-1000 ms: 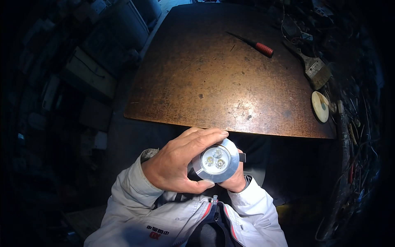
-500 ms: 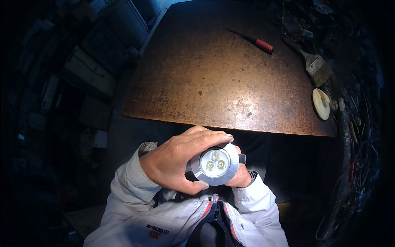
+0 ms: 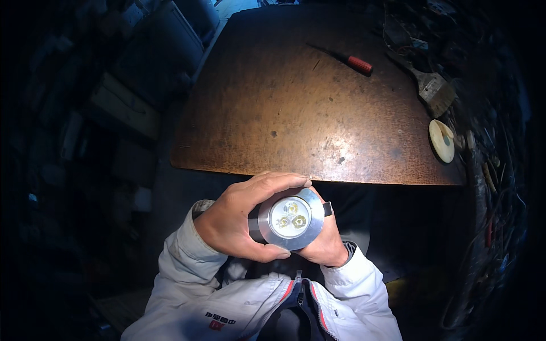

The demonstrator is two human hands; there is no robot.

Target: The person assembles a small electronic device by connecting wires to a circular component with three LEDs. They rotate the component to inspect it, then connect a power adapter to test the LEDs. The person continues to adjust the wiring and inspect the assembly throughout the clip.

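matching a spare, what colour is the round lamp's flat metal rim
Silvery metal rim; head view shows it best.

We have one round downlight [image 3: 288,229]: wide silver metal ring [image 3: 310,237], white centre, three clear lenses [image 3: 298,221] with yellowish middles in a triangle, one above two. Dark tabs [image 3: 327,209] stick out on both sides. Face points up at us; our left hand [image 3: 230,219] grips the rim top and bottom, right hand [image 3: 325,241] sits behind; back hidden

Workshop, scuffed brown tabletop [image 3: 256,108], red-handled tool [image 3: 359,64], flat brush [image 3: 435,94]
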